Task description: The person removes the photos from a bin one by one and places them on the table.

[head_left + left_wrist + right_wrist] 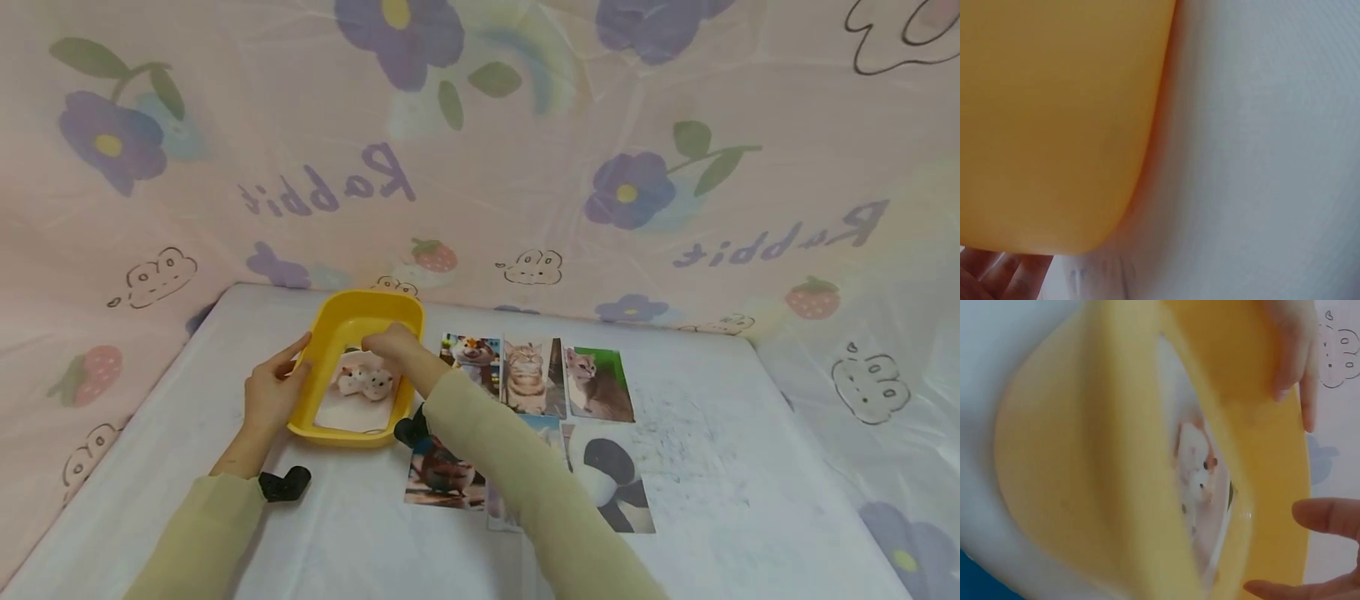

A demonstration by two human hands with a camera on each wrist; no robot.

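Observation:
A yellow plastic basin (411, 312) stands on the white table, slightly tilted in my view. My left hand (273, 392) grips its left rim, thumb on the inner side and fingers outside. At the bottom of the basin lies a photo card (356, 414) showing small white spotted animals. My right hand (393, 343) reaches over the basin, above the card's far end. The right wrist view shows its thumb (1325, 515) and a finger (1285, 590) spread apart with nothing between them. The left wrist view mostly shows the basin's outer wall (1054, 125).
Right of the basin, animal photo cards lie in two rows, including a kitten on green (600, 385), a tabby cat (525, 375), a bird (442, 479) and a black-and-white plush (611, 479). My right sleeve (510, 467) covers part of them. A patterned curtain (480, 200) hangs behind the table.

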